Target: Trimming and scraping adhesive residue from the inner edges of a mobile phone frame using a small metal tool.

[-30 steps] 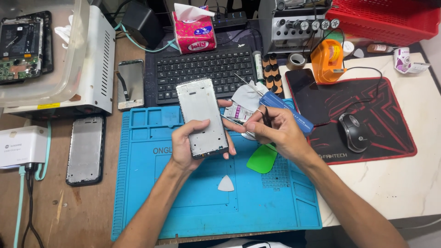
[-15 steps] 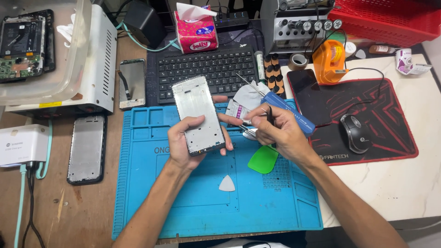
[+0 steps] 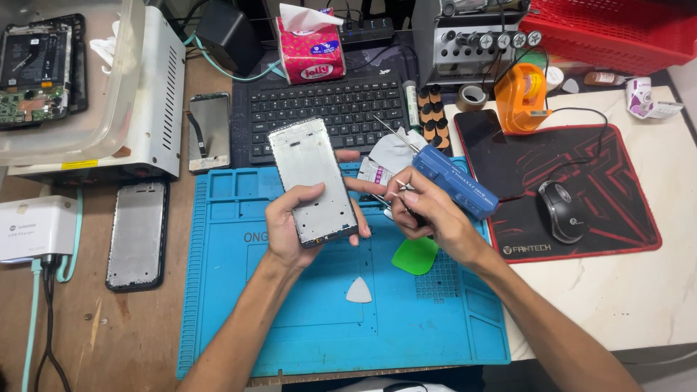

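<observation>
In the head view, the left hand (image 3: 301, 225) is closed around the lower half of a silver-grey metal phone frame (image 3: 312, 181), thumb across its face and fingers wrapped behind, holding it tilted above the blue silicone work mat (image 3: 239, 305). Compared with half a second and a second ago the frame sits at much the same tilt and height, and the right hand (image 3: 425, 214) has stayed just beside its right edge, so the change is slight: the work looks to be in a steady, fine-handling stretch rather than a move to something new. The right hand is curled shut on thin metal tweezers (image 3: 385, 197), whose tips lie near the left index fingertip; whether they grip anything is too small to tell. A blue box-shaped tool (image 3: 456, 181) with a long metal needle lies just behind the right hand, its near end hidden by the knuckles. A green plastic pick (image 3: 415, 255) is partly covered by the right wrist, and a white triangular pick (image 3: 359, 290) lies bare on the mat. The frame's underside is out of sight.
</observation>
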